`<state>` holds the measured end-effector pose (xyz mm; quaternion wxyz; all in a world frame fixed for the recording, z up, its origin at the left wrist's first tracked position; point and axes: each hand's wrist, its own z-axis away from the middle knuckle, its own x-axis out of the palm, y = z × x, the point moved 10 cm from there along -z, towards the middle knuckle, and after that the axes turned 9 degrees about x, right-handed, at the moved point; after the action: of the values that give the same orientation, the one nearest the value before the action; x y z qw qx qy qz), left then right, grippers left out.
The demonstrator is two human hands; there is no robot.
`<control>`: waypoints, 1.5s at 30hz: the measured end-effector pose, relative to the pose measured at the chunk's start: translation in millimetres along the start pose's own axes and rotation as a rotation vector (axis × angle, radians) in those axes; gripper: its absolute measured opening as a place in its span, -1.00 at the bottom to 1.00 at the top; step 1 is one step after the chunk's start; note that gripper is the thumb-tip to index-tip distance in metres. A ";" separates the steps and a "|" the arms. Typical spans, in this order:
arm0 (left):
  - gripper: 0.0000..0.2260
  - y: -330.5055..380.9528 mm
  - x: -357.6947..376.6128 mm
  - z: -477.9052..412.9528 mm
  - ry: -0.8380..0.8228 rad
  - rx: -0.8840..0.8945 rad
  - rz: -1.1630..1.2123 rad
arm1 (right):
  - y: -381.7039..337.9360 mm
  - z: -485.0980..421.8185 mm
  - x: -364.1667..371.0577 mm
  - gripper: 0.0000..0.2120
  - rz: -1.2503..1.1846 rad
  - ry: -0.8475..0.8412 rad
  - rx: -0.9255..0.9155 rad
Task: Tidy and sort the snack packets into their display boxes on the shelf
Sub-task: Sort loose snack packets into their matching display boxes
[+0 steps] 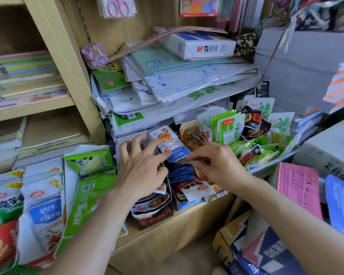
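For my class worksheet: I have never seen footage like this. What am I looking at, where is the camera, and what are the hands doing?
No machine here: a person wears one camera on the head, looking down at both bare hands. The shelf holds display boxes of snack packets; stationery is stacked above. The left hand touches a white-and-blue packet; whether it grips is unclear. The right hand pinches a thin packet seen edge-on.
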<state>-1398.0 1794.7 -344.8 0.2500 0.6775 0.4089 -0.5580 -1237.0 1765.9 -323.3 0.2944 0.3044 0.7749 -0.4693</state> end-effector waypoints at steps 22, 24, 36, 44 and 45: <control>-0.59 15.2 9.0 -3.5 -0.112 0.052 -0.032 | 73.3 13.1 -73.7 -0.90 -0.479 0.366 0.426; -0.48 13.6 9.1 -2.0 -0.135 0.041 0.005 | 75.5 13.4 -68.2 -0.90 -0.521 0.276 0.437; -0.20 -10.3 -9.8 -66.6 -0.256 -0.063 0.012 | 88.1 19.0 -72.7 -0.76 -0.413 0.201 0.428; -0.51 -9.8 -62.3 -76.4 0.200 -0.162 0.234 | 82.8 22.5 -92.5 -0.84 -0.429 0.318 0.373; -0.62 -11.8 -71.8 -71.8 0.277 -0.166 0.272 | 84.8 22.6 -92.1 -0.84 -0.435 0.320 0.379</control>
<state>-1371.3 1838.4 -256.3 0.3195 0.7736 0.3887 -0.3852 -1110.7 1759.2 -310.2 -0.0002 0.2513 0.7569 -0.6033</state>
